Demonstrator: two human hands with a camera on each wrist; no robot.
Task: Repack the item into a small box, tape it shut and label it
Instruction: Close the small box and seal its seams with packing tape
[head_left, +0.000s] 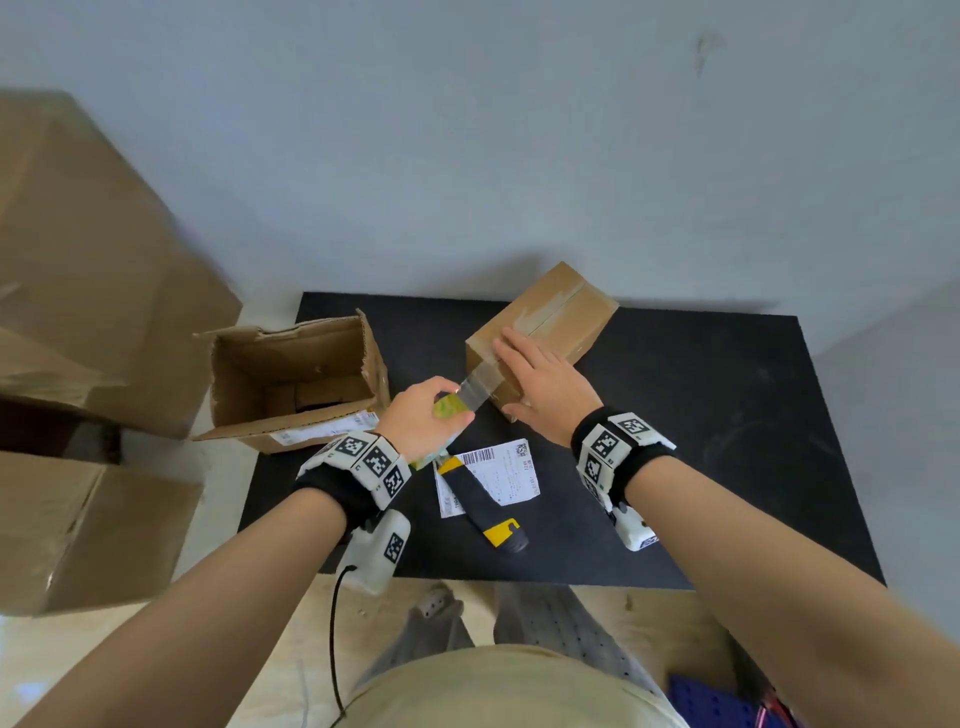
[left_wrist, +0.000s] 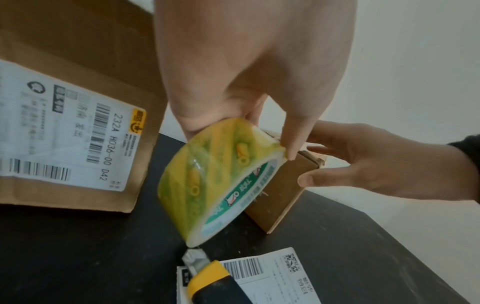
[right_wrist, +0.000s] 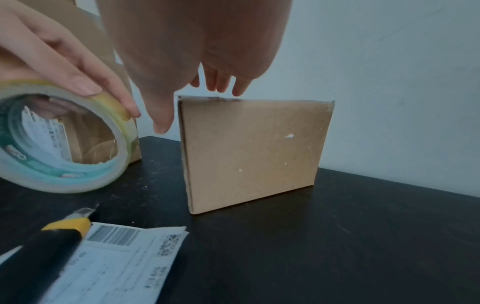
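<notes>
We note our right hand (head_left: 537, 376) pressing flat on the small box (head_left: 556, 317) to steady it while our left hand (head_left: 421, 415), at seven o'clock, grips the tape roll (left_wrist: 221, 176), drawing a strip taut.

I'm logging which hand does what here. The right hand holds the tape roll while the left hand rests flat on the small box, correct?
Reversed. The head view shows the left hand gripping the tape roll, and the right hand resting flat on the small box.
</notes>
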